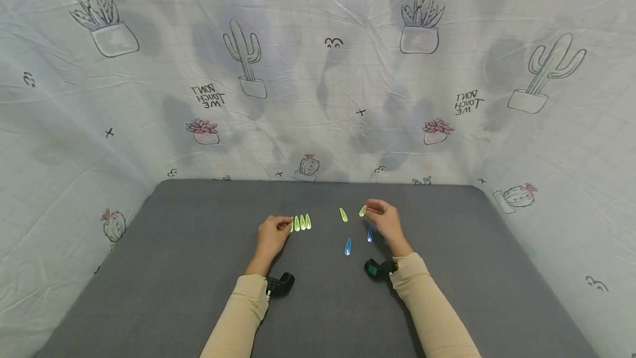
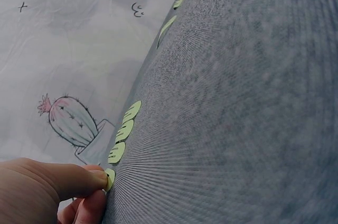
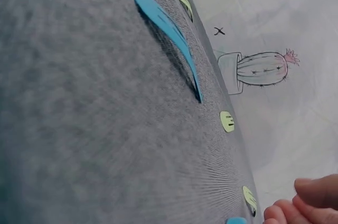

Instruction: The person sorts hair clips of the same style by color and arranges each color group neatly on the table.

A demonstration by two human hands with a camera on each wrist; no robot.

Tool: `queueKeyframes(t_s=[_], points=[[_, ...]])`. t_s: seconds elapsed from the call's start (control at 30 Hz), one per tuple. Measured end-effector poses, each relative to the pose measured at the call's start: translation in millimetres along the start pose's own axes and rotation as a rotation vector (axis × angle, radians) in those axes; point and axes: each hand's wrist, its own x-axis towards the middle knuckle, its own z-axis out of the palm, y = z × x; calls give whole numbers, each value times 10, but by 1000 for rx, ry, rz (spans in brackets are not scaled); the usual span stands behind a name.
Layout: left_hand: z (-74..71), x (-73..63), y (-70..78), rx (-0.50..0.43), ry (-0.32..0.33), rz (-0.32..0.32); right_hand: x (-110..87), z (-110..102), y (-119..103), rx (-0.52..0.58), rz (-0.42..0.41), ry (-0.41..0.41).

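My left hand (image 1: 272, 235) pinches a yellow-green snap hair clip (image 2: 110, 179) between thumb and fingers, at the left end of a close row of matching clips (image 1: 303, 222). My right hand (image 1: 387, 224) hovers beside another yellow-green hair clip (image 1: 362, 210) at the right; its fingers hang loosely around it, and in the right wrist view that clip (image 3: 249, 198) lies on the cloth just off the fingertips. One more yellow-green clip (image 1: 343, 214) rests between the row and my right hand.
Blue hair clips (image 1: 348, 246) lie nearer to me, one of them (image 1: 370, 233) just left of my right wrist and another partly hidden by it. A grey cloth-covered table (image 1: 199, 269) is underneath. Behind it hangs a white curtain (image 1: 318, 82) printed with cacti.
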Motion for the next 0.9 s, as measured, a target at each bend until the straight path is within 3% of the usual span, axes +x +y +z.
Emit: queueKeyframes(t_s=[0.37,0.9], points=[[38,-27,-28,-6,8,14,26,40,14,-141,80,44],[61,-54,-79,-11,32,30,150,166,-29,-416,76,82]])
